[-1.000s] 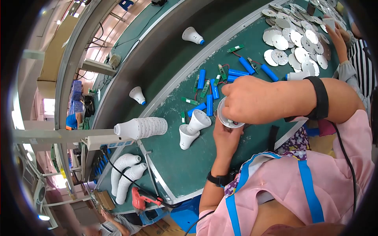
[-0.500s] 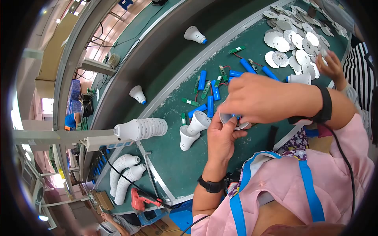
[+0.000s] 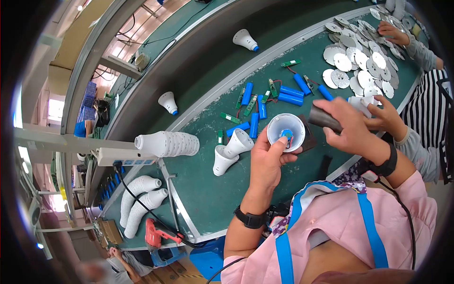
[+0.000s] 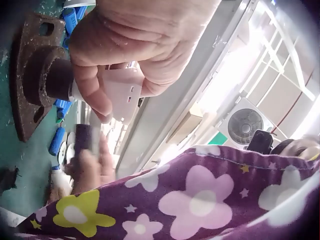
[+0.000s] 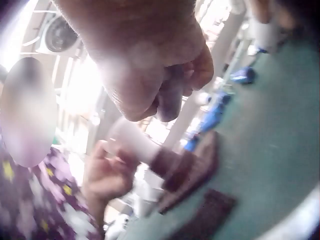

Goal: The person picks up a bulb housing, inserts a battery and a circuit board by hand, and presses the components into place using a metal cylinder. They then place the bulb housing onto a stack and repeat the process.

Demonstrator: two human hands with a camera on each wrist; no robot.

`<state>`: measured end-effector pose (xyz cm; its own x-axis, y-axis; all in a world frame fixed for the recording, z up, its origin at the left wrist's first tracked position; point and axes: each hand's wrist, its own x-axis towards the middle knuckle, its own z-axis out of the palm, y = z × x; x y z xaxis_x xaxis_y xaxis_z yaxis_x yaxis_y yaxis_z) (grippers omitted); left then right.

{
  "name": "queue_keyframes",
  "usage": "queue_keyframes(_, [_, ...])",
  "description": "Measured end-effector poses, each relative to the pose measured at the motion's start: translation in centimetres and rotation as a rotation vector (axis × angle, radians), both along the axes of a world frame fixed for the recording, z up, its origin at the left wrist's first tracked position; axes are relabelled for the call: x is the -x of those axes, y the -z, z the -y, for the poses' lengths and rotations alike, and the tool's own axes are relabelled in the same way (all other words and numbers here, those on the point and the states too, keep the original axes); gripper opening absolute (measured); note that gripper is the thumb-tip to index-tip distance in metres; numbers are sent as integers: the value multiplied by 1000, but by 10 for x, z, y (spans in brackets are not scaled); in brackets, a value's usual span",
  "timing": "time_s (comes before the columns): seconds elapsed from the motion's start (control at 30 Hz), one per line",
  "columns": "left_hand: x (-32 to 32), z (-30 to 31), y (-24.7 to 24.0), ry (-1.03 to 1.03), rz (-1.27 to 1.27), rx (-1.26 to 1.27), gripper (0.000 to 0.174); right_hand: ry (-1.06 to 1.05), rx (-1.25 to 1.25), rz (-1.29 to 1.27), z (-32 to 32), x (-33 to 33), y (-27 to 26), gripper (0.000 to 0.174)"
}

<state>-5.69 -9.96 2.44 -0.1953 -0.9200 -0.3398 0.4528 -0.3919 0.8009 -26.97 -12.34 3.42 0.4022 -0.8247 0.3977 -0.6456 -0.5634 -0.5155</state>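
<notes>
My left hand [image 3: 266, 165] grips a white bulb housing [image 3: 295, 124], its wide mouth facing up toward the head camera. Inside the housing a blue part [image 3: 286, 134] with a red wire shows, and my thumb reaches over the rim. The left wrist view shows the housing's narrow end at the round socket of a rusty metal fixture [image 4: 25, 80]. To the right of the housing, my right hand [image 3: 352, 130] holds a dark cylindrical bar [image 3: 322, 118], its free end pointing at the housing. The right wrist view is blurred.
Blue battery cells [image 3: 290, 98] wired to green circuit boards lie beyond the housing. Two loose housings [image 3: 224, 161] and a nested stack [image 3: 170, 144] are on the left. Metal discs [image 3: 362, 61] pile up at far right, where another person's hand [image 3: 390, 118] reaches in. A red power tool [image 3: 153, 233] lies at lower left.
My right hand has moved from over the housing's mouth to its right and now shows the dark bar. The housing's inside has come into view. The neighbour's hands have shifted.
</notes>
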Motion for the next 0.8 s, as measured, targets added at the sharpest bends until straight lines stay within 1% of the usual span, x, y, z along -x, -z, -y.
queue_keyframes(0.03, [0, 0, 0, 3, -2, -1, 39, -30, 23, 116, 1, -9, -21, 55])
queue_keyframes(0.07, [0, 1, 0, 10, -3, 0, 39, -27, 24, 117, 5, -17, -33, 55])
queue_keyframes(0.13, [1, 2, 0, 12, -2, 6, 38, -200, 294, 238, 11, -31, -52, 53])
queue_keyframes(0.17, [1, 1, 0, 9, -3, 9, 38, -203, 281, 86, 10, -34, -57, 52])
queue_keyframes(0.2, [1, 1, -1, 2, -7, 13, 38, -211, 284, 82, 11, -35, -57, 52])
queue_keyframes(0.27, [2, 2, -2, 12, 34, 16, 37, -261, 145, -180, 15, -38, -54, 52])
queue_keyframes(0.33, [1, 1, -1, 19, 41, 11, 37, -252, 171, -176, 16, -40, -64, 51])
queue_keyframes(0.4, [1, 2, -2, 18, 35, 14, 37, -203, 273, -5, 15, -44, -78, 48])
queue_keyframes(0.43, [0, 1, -1, 17, 34, 9, 37, -193, 296, -16, 15, -45, -82, 46])
queue_keyframes(0.47, [-1, 0, -1, 26, -16, 6, 37, -195, 295, -16, 16, -45, -74, 46])
queue_keyframes(0.53, [-5, 0, 0, 35, -64, 11, 37, -257, 169, -274, 17, -51, -60, 45])
queue_keyframes(0.57, [-7, 0, 3, 56, -117, 12, 38, -317, 170, -288, 22, -43, -63, 44])
queue_keyframes(0.6, [-7, 2, 5, 72, -174, 14, 40, -321, 178, -293, 24, -43, -69, 44])
queue_keyframes(0.67, [-8, 2, 7, 81, -166, 33, 41, -252, 242, -203, 21, -46, -75, 44])
queue_keyframes(0.7, [-8, 2, 8, 81, -184, 36, 41, -212, 215, -117, 18, -48, -84, 45])
queue_keyframes(0.8, [-8, 2, 7, 74, -200, 30, 42, -218, 269, -178, 18, -50, -75, 41])
